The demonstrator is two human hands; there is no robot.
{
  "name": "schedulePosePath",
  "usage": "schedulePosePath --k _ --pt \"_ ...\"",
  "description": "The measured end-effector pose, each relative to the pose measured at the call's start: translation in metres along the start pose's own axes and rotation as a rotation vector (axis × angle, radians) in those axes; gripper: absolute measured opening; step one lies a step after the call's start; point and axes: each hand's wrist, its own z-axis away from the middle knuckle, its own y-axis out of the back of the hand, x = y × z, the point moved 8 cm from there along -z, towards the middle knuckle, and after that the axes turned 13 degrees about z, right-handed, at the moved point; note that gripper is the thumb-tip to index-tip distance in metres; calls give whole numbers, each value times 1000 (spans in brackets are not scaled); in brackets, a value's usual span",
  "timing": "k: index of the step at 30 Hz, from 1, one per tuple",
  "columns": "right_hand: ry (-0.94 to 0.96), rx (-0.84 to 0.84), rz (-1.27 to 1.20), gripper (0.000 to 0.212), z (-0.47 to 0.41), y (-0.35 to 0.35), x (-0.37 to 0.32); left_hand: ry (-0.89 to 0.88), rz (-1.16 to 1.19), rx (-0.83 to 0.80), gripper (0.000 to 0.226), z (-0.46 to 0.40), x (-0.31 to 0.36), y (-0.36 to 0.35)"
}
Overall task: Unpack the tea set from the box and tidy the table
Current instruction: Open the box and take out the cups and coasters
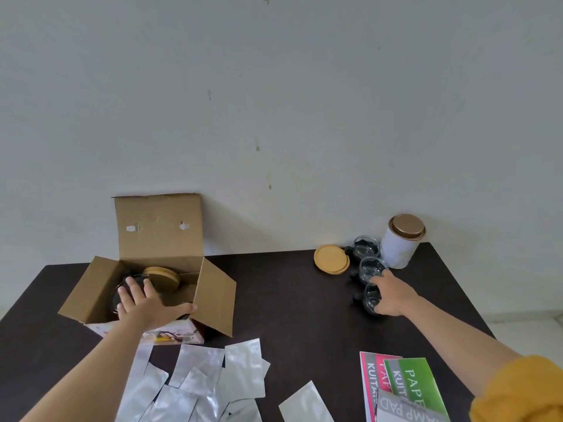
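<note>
Dark surface (289, 300) against a pale wall: unpacking is midway, judging by three glass cups already out.
Open box (158, 269) still holds a dark round piece and wooden lids; left hand (143, 303) rests spread-fingered on that piece, to be gripped and lifted next. Right hand (391, 296) curls round the nearest glass cup (372, 297).
</note>
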Motion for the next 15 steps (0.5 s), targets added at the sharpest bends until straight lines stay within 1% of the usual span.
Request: schedulePosePath --k 4,7,10,12,15 --pt "-16 -3 136 70 5 6 -7 -13 1 -1 141 -3 0 0" --pt "19 46 187 74 12 17 -33 -41 14 31 144 -3 -1 -1" --pt "120 96 66 72 22 33 -83 -64 36 54 147 0 -1 0" --pt "201 129 -20 66 29 48 -125 -66 47 19 146 0 -2 -1" --pt "339 191 -76 58 42 76 -195 -87 44 -31 146 -1 -2 0"
